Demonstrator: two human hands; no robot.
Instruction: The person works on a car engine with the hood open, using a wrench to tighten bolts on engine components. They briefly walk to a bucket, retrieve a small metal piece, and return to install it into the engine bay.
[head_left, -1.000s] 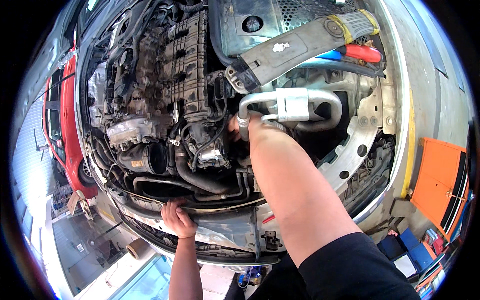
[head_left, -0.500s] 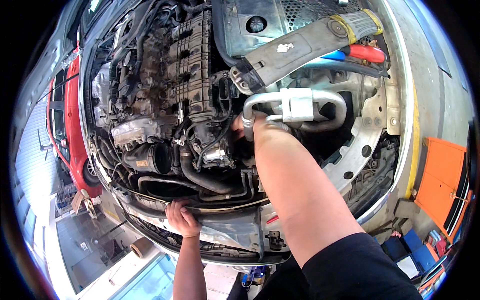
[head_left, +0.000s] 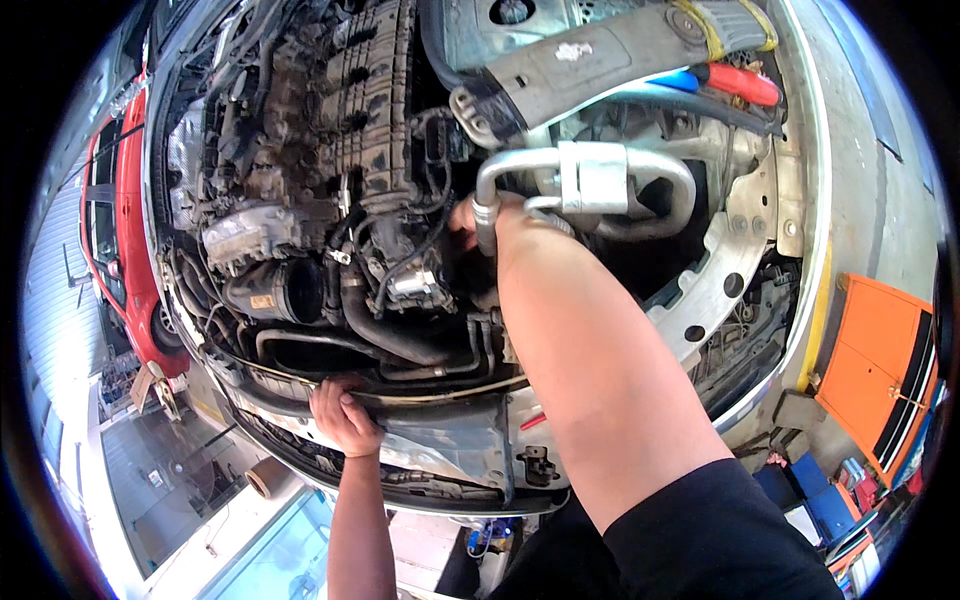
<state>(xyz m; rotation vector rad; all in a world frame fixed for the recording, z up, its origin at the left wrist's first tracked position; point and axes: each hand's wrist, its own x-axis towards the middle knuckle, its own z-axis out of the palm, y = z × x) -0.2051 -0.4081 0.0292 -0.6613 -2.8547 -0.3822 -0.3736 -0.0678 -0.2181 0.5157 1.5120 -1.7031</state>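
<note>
My left hand (head_left: 346,420) is closed over the upper edge of the car's front crossmember (head_left: 440,430), its fingers curled behind the rim. Deep in the engine bay, my right hand (head_left: 464,224) reaches in beside the engine (head_left: 360,130). A bent silver metal pipe (head_left: 487,190) with a cylindrical section crosses in front of that hand. Its fingers are mostly hidden, so what they touch cannot be made out. Next to the hand run black hoses and the dark plastic parts at the engine's end.
A grey plastic air duct (head_left: 600,75) lies across the bay's far right, with red-and-blue handles (head_left: 735,84) beside it. A red tool (head_left: 533,422) rests on the crossmember near my right forearm. Outside stand an orange cabinet (head_left: 875,360) and a red car (head_left: 130,230).
The whole view has shifted slightly, so the engine bay sits a little higher and further left. Both hands keep nearly the same places on the car.
</note>
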